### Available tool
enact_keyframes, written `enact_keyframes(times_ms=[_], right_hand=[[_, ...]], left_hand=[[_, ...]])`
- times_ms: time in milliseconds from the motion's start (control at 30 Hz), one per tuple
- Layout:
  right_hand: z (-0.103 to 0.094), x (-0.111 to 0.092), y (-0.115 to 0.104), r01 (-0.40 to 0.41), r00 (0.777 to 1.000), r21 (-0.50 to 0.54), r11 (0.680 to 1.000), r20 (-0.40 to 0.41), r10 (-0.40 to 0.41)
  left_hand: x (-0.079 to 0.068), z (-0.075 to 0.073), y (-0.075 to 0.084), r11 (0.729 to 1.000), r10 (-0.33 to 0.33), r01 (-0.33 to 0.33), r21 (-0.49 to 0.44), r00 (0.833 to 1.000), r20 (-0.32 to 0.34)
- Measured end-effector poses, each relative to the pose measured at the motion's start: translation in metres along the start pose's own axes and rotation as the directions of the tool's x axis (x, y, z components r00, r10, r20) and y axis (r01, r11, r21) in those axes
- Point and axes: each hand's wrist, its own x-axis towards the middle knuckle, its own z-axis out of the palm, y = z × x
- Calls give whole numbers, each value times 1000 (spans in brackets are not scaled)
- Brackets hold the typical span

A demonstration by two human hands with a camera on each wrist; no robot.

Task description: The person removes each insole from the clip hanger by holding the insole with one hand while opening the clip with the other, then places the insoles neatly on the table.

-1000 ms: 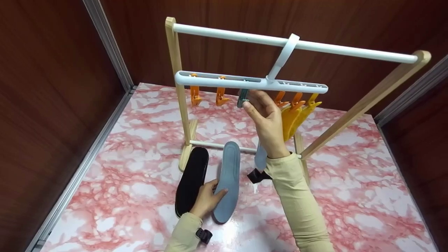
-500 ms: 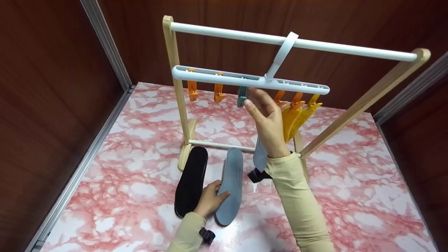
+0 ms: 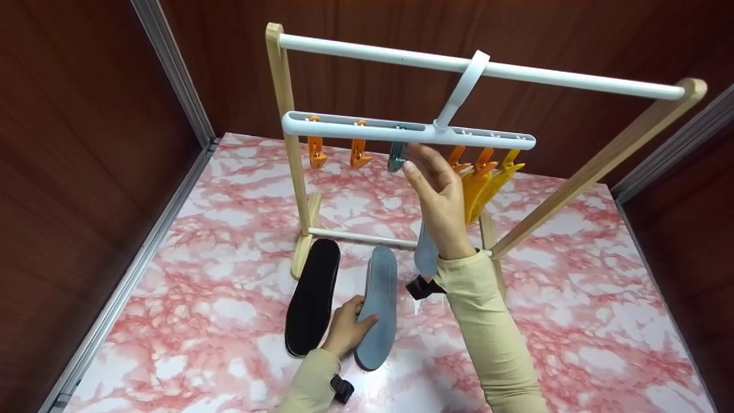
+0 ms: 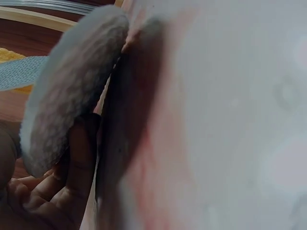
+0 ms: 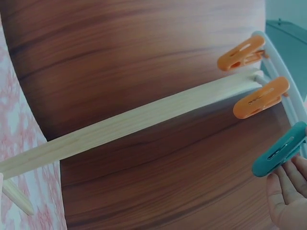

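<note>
My left hand (image 3: 348, 327) holds a grey insole (image 3: 381, 304) by its side, thumb on top and fingers beneath. In the left wrist view the insole's textured underside (image 4: 72, 91) shows, raised at an angle over its shadow. A black insole (image 3: 312, 298) lies to the left of that hand. My right hand (image 3: 438, 198) is raised at the teal clip (image 3: 396, 156) on the white hanger (image 3: 355, 127), pinching its lower end with thumb and fingers. The right wrist view shows the fingertips against the teal clip (image 5: 278, 151).
The hanger hooks over the top rail (image 3: 373, 50) of a wooden-sided rack. Two orange clips (image 3: 316, 152) hang left of the teal one. On the right, clips hold yellow pieces (image 3: 479, 192). Another grey insole (image 3: 425, 255) is partly hidden behind my right wrist.
My left hand and the grey insole have shifted slightly right and toward me. The hanger has swayed a little. My right hand stays at the teal clip.
</note>
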Motion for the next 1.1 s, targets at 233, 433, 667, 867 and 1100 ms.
enact_keyframes(times_ms=[233,433,667,867,1100], right_hand=[[-4,-1,-1,14,1000,3,1000,22,-14],[-8,-3,-2,57,997,17,998,58,-58],[-12,-5,-3,70,995,9,997,64,-71],[-12,-6,-3,65,996,15,998,57,-66],[-16,-6,-6,80,993,19,997,82,-81]], left_hand=[[-1,2,3,989,-7,21,148,996,-92],[-1,5,9,964,-43,78,253,989,-140],[1,9,16,887,-57,137,441,980,-191],[3,12,19,819,-21,144,555,975,-222],[4,13,24,793,11,132,595,973,-230]])
